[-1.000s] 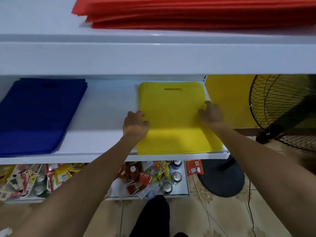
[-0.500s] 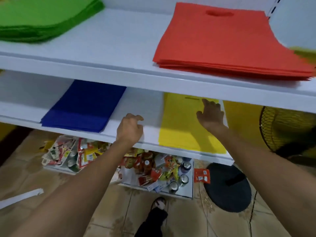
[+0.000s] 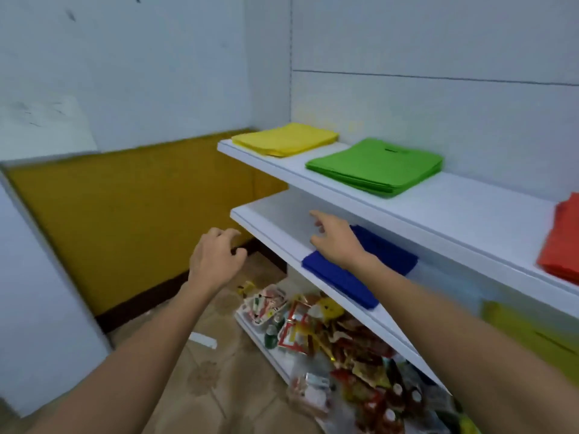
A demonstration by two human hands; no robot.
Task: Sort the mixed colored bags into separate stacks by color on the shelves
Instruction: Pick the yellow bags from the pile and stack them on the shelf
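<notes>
Right hand [image 3: 335,242] now by blue stack [image 3: 391,252]

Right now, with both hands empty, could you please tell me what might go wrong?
1. The blue bag stack reaches the middle shelf's front edge, right under the right hand; a sweep of that arm might drag bags off.
2. One yellow bag stack lies on the upper shelf, and a blurred yellow pile on the middle shelf, so that colour may end up split.
</notes>
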